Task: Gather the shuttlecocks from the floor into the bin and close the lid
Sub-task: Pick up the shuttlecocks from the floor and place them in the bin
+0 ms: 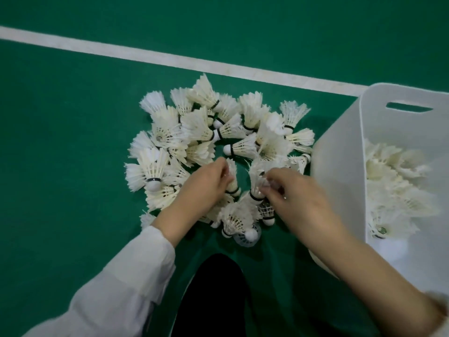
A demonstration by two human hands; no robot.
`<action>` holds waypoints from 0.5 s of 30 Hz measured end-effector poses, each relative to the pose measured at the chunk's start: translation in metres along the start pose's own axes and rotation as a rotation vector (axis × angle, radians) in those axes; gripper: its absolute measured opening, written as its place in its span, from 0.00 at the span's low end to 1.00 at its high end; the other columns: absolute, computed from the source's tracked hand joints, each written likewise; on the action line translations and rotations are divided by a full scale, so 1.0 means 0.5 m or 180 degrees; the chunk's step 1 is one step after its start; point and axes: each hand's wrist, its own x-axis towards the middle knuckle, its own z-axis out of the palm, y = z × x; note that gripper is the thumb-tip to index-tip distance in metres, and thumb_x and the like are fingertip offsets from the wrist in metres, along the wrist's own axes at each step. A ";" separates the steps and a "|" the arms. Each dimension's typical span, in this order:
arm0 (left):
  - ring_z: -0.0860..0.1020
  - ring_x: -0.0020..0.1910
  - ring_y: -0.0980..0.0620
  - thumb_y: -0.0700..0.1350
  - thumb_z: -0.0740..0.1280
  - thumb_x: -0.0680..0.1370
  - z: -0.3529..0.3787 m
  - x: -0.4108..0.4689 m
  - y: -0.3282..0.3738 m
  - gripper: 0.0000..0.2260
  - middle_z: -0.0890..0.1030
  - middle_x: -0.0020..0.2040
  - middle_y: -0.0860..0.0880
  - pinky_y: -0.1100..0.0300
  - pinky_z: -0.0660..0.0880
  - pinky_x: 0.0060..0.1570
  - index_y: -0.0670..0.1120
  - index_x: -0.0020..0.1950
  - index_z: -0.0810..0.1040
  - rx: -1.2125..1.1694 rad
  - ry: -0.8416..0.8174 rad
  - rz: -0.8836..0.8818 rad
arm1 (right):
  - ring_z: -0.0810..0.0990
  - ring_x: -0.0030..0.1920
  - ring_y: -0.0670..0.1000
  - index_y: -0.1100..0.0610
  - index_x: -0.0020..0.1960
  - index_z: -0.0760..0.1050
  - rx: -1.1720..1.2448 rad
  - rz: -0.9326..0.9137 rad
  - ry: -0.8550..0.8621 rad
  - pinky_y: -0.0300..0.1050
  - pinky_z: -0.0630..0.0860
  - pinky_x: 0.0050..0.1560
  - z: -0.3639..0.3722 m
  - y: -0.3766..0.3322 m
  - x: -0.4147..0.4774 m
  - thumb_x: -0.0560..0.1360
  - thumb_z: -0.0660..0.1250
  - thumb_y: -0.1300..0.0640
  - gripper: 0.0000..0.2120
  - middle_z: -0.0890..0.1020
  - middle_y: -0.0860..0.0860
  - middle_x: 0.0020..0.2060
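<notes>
A heap of several white feather shuttlecocks (213, 132) lies on the green court floor in front of me. My left hand (204, 183) pinches one shuttlecock (232, 177) at the near middle of the heap. Just to the right, my right hand (298, 198) grips another shuttlecock (257, 178) by its feathers. The white plastic bin (340, 152) stands at the right with no lid on it, and several shuttlecocks (398, 186) lie inside. No lid is in view.
A white court line (170, 59) crosses the floor beyond the heap. My dark trouser knee (213, 293) is at the bottom centre. A white plastic shuttlecock (247, 237) sits at the heap's near edge. Bare green floor lies to the left.
</notes>
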 end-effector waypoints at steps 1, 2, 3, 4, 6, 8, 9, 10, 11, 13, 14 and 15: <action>0.73 0.37 0.49 0.47 0.62 0.79 -0.010 -0.006 0.001 0.07 0.75 0.38 0.48 0.56 0.65 0.35 0.44 0.46 0.69 -0.0180 0.0070 0.0000 | 0.72 0.40 0.51 0.55 0.43 0.72 0.0155 -0.0017 0.0024 0.44 0.65 0.37 0.004 -0.004 0.010 0.77 0.61 0.55 0.06 0.74 0.49 0.39; 0.73 0.36 0.49 0.47 0.62 0.79 -0.022 -0.012 0.002 0.07 0.76 0.38 0.48 0.56 0.66 0.34 0.44 0.46 0.69 -0.0349 0.0149 -0.0020 | 0.71 0.39 0.51 0.56 0.42 0.72 0.0288 -0.0006 0.0032 0.44 0.64 0.35 0.013 -0.007 0.019 0.77 0.61 0.55 0.06 0.74 0.50 0.38; 0.74 0.35 0.51 0.46 0.62 0.79 -0.035 -0.019 0.003 0.06 0.77 0.38 0.48 0.57 0.68 0.35 0.45 0.46 0.69 -0.0501 0.0242 -0.0065 | 0.72 0.38 0.51 0.57 0.42 0.73 0.0412 0.0016 0.0032 0.42 0.64 0.33 0.026 -0.009 0.026 0.77 0.61 0.56 0.07 0.75 0.51 0.38; 0.74 0.35 0.52 0.46 0.63 0.78 -0.049 -0.025 0.003 0.05 0.78 0.39 0.48 0.58 0.69 0.36 0.45 0.46 0.70 -0.0641 0.0356 -0.0124 | 0.72 0.39 0.51 0.58 0.44 0.74 0.0513 0.0050 0.0014 0.42 0.64 0.34 0.040 -0.011 0.033 0.77 0.61 0.56 0.07 0.76 0.52 0.38; 0.77 0.35 0.53 0.45 0.64 0.78 -0.077 -0.035 -0.001 0.03 0.79 0.42 0.49 0.62 0.72 0.36 0.46 0.47 0.70 -0.0925 0.0641 -0.0257 | 0.73 0.40 0.52 0.60 0.47 0.76 0.0597 0.0085 -0.0044 0.43 0.64 0.37 0.065 -0.011 0.044 0.78 0.60 0.57 0.08 0.77 0.54 0.41; 0.78 0.34 0.55 0.45 0.64 0.78 -0.102 -0.047 -0.010 0.03 0.80 0.43 0.51 0.69 0.72 0.32 0.49 0.50 0.71 -0.1126 0.0881 -0.0360 | 0.74 0.41 0.53 0.61 0.47 0.76 0.0605 0.0072 -0.0058 0.43 0.64 0.38 0.080 -0.012 0.052 0.78 0.60 0.57 0.09 0.78 0.54 0.41; 0.79 0.33 0.55 0.46 0.65 0.78 -0.112 -0.055 -0.015 0.04 0.80 0.42 0.51 0.69 0.73 0.31 0.51 0.51 0.72 -0.1156 0.0975 -0.0381 | 0.74 0.41 0.53 0.61 0.46 0.76 0.0612 0.0062 -0.0056 0.44 0.65 0.38 0.084 -0.013 0.055 0.78 0.60 0.57 0.09 0.78 0.54 0.41; 0.78 0.31 0.56 0.46 0.65 0.77 -0.123 -0.063 -0.022 0.04 0.80 0.41 0.52 0.66 0.75 0.31 0.52 0.51 0.73 -0.1168 0.1079 -0.0406 | 0.74 0.40 0.53 0.60 0.46 0.76 0.0624 0.0053 -0.0061 0.44 0.65 0.38 0.086 -0.015 0.056 0.78 0.60 0.56 0.10 0.78 0.54 0.40; 0.77 0.29 0.56 0.47 0.65 0.77 -0.134 -0.071 -0.031 0.03 0.80 0.38 0.52 0.61 0.77 0.30 0.52 0.50 0.74 -0.1152 0.1223 -0.0450 | 0.74 0.40 0.53 0.61 0.45 0.76 0.0639 0.0045 -0.0070 0.44 0.65 0.37 0.086 -0.016 0.056 0.78 0.60 0.56 0.10 0.77 0.54 0.40; 0.72 0.26 0.53 0.50 0.65 0.76 -0.155 -0.084 -0.058 0.03 0.78 0.32 0.48 0.56 0.72 0.27 0.52 0.48 0.75 -0.0966 0.1571 -0.0603 | 0.73 0.39 0.53 0.61 0.45 0.75 0.0646 0.0026 -0.0096 0.44 0.65 0.37 0.084 -0.019 0.056 0.78 0.59 0.57 0.10 0.77 0.54 0.39; 0.70 0.26 0.52 0.51 0.65 0.76 -0.163 -0.088 -0.075 0.04 0.76 0.30 0.47 0.56 0.69 0.26 0.52 0.48 0.75 -0.0836 0.1670 -0.0730 | 0.72 0.37 0.52 0.62 0.45 0.75 0.0633 0.0007 -0.0105 0.44 0.64 0.36 0.082 -0.020 0.057 0.78 0.59 0.57 0.10 0.76 0.54 0.38; 0.69 0.26 0.51 0.52 0.65 0.76 -0.168 -0.091 -0.094 0.06 0.75 0.28 0.47 0.56 0.66 0.27 0.52 0.50 0.75 -0.0710 0.1670 -0.0875 | 0.71 0.36 0.51 0.62 0.44 0.75 0.0626 -0.0018 -0.0111 0.45 0.64 0.34 0.081 -0.021 0.057 0.78 0.59 0.57 0.10 0.76 0.53 0.37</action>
